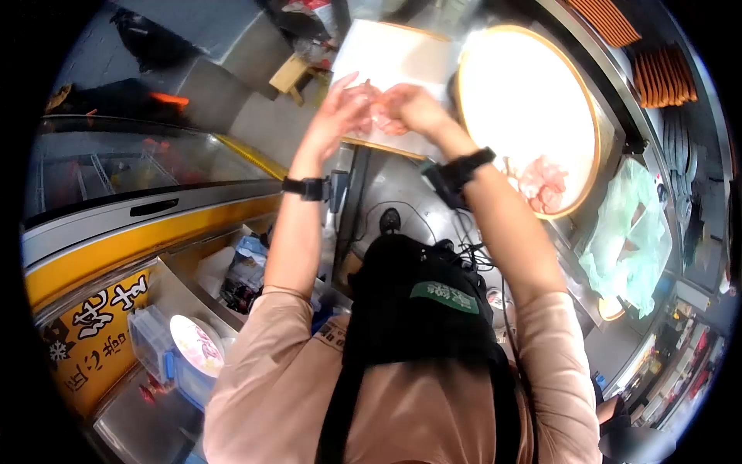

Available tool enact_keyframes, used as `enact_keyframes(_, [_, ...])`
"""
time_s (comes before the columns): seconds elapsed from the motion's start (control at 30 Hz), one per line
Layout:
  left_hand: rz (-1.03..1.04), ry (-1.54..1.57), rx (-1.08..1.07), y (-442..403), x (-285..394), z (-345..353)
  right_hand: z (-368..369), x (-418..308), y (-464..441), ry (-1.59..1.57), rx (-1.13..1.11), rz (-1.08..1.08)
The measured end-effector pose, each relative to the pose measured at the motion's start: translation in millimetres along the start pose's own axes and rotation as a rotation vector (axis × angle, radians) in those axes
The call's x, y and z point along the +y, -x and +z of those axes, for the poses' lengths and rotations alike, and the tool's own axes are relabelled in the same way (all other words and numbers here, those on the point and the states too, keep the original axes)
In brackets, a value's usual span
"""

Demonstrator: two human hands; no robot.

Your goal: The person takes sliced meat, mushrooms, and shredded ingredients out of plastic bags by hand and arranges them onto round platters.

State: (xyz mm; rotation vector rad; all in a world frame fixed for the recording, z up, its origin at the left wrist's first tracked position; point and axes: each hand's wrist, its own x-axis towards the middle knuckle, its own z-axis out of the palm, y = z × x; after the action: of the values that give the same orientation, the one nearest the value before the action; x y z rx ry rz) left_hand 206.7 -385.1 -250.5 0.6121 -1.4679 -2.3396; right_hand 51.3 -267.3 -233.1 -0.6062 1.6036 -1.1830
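Over a white rectangular board or tray, both my hands are close together at a pink piece of raw meat. My left hand has its fingers at the near left side of the meat, its thumb and fingertips partly blurred. From the right, my right hand curls its fingers round the other side of it. A large round white basin with a tan rim stands just right of the board. Several pieces of raw pink meat lie at its near edge.
A glass-topped display case with a yellow band is at the left. A plate and clear plastic boxes stand at lower left. A pale green plastic bag hangs at the right. A small wooden stool is beyond the board.
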Motion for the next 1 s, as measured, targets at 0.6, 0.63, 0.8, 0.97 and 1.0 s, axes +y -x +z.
enact_keyframes(0.6, [0.404, -1.159, 0.194, -81.7, -64.6, -86.2, 30.6, 105.4, -103.4, 0.060, 0.230, 0.006])
enact_keyframes(0.63, [0.405, -1.160, 0.189, -78.6, -64.9, -83.5, 32.4, 101.4, -101.1, 0.029, 0.227, -0.038])
enact_keyframes(0.8, [0.295, -1.321, 0.261, -50.1, -80.9, -85.2, 33.7, 99.0, -112.0, -0.032, 0.287, -0.097])
enact_keyframes(0.97, [0.313, -1.439, 0.149, -37.9, -83.2, -75.2, 33.8, 116.3, -111.9, -0.034, 0.384, -0.095])
enact_keyframes(1.0, [0.262, -1.503, 0.147, -37.2, -76.1, -68.2, 36.7, 116.8, -114.6, -0.099, 0.365, -0.137])
